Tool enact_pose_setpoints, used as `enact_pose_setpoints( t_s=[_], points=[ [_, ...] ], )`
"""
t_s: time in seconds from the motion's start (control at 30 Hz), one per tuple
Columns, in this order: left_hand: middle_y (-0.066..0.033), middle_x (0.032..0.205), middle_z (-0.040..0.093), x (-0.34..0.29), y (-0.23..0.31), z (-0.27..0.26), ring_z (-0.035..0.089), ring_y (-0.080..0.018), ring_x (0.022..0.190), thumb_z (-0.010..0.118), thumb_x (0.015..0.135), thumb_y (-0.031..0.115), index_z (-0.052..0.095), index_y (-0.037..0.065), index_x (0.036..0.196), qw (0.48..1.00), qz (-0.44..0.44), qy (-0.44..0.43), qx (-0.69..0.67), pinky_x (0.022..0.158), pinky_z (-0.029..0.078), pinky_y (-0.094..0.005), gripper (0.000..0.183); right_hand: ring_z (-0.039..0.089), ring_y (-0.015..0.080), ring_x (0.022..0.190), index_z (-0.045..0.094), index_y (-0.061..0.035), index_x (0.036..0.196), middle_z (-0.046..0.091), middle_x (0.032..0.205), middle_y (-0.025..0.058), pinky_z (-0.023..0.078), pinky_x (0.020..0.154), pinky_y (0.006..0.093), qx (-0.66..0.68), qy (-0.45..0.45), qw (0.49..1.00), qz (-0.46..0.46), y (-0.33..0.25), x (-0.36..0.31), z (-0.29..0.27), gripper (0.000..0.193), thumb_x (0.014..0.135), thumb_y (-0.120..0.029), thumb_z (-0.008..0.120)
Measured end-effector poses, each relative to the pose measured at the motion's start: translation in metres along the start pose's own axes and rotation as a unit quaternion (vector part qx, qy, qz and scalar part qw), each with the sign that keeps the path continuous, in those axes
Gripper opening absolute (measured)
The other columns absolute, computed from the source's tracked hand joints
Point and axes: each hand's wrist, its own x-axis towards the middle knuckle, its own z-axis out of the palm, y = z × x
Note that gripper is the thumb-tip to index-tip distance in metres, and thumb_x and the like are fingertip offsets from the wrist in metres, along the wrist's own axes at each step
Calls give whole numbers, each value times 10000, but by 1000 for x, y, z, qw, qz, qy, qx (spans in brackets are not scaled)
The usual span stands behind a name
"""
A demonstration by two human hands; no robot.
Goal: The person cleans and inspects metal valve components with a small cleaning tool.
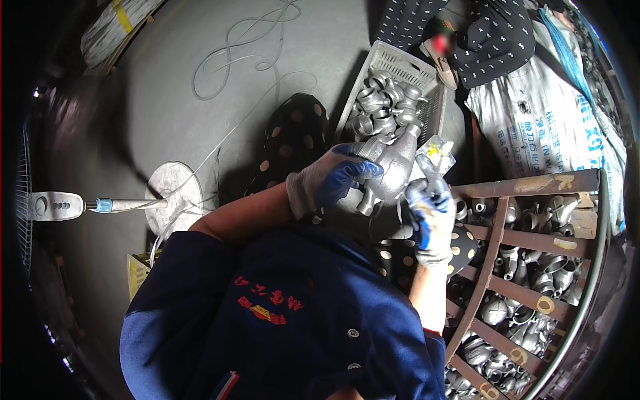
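Note:
My left hand (333, 177), in a grey work glove with blue-coated fingers, is closed around the side of a grey metal casting (398, 163). The casting has a rounded body, a ribbed collar by my fingers and narrower necks at its ends. It is held up in front of my lap, tilted. On the casting's other side is my right hand (430, 217), gloved alike, with its fingers curled around a small grey piece. What that piece is I cannot make out, nor whether it touches the casting.
Beyond my hands stands a grey plastic crate (408, 59) of similar castings (383, 100). A rusty metal cage (527, 240) full of metal parts is at right, below a white sack (533, 123). Another person's patterned trousers (497, 43) show behind. At left are a fan base (175, 190) and cable (230, 57).

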Motion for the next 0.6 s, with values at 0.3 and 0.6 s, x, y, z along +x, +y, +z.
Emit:
enact_pose_setpoints(
  t_s=[0.3, 0.6],
  points=[
    [-67, 1114, 613, 23, -22, -6, 549, -122, 1075, 522, 932, 139, 566, -23, 1176, 972, 115, -99, 181, 937, 428, -277, 296, 412, -2, 579, 603, -22, 1179, 573, 805, -41, 319, 509, 163, 33, 65, 997, -37, 0, 29, -12, 297, 905, -126, 555],
    [-73, 1076, 605, 20, -4, 34, 567, -125, 1018, 679, 840, 145, 541, -15, 1169, 977, 13, -5, 211, 894, 450, -271, 391, 623, 162, 805, 615, 51, 1076, 652, 893, 106, 502, 732, 264, 221, 67, 972, -33, 4, 25, -7, 257, 887, -118, 571]
  ],
)
